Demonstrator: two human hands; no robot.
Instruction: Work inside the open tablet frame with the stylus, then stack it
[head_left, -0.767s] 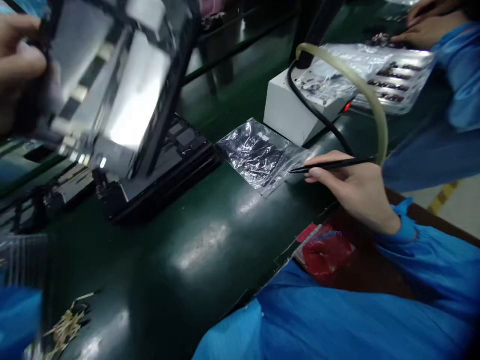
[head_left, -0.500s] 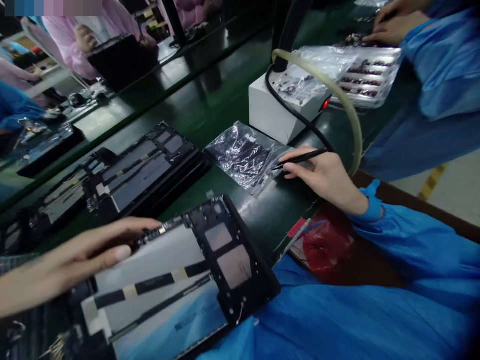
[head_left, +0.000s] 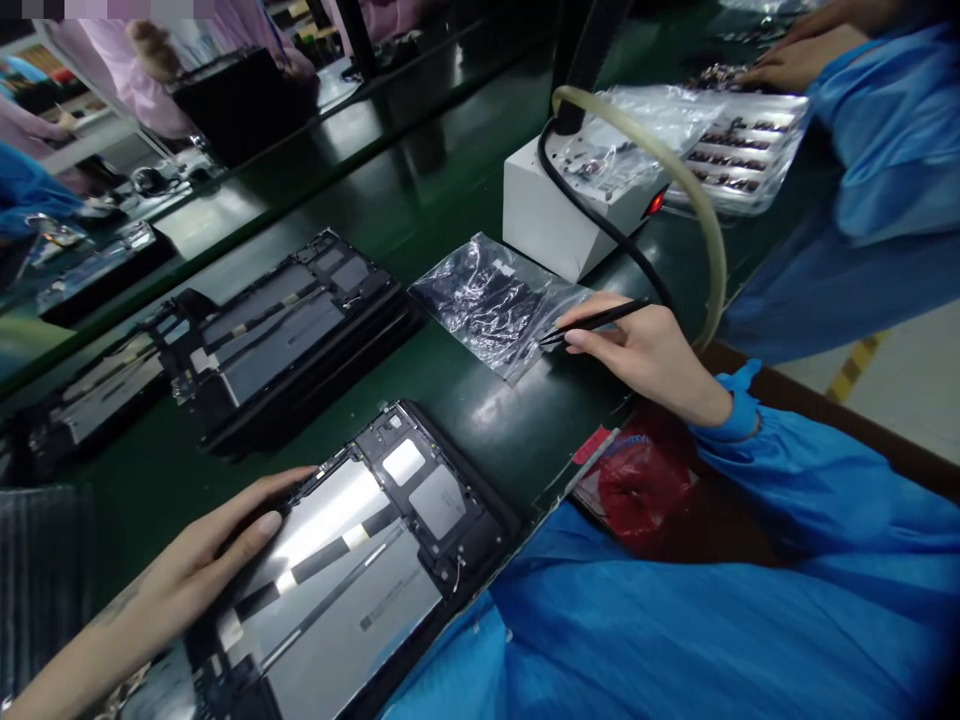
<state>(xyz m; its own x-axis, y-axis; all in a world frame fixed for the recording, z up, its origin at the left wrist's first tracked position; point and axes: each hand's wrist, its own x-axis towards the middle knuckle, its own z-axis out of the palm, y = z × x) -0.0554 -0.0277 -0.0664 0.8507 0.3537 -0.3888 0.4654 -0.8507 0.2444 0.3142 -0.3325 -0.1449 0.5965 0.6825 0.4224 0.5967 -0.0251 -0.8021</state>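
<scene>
My left hand (head_left: 225,535) grips the far left edge of an opened tablet (head_left: 409,595), thumb on top and fingers along the side. The tablet's inside faces up, with silvery battery panels, dark tape strips and a black frame. It lies at the bench's front edge, close to my blue gown. In my right hand (head_left: 634,345) is a pair of black tweezers (head_left: 600,318), pinched between thumb and fingers. The tweezer tips point left, over the near corner of a clear plastic bag (head_left: 495,305) with dark contents.
Several opened tablets (head_left: 285,325) lie stacked behind on the green bench (head_left: 442,400). A white box (head_left: 551,215) with a red light, a cable and a pale hose (head_left: 697,210) stands beyond the bag. A co-worker's hand (head_left: 810,60) is near a parts tray (head_left: 739,160). Red plastic (head_left: 645,485) lies below.
The tablet has come down closer to the bench edge with my left hand still on it, shifting slightly left. My right hand with the tweezers stays almost in place by the bag.
</scene>
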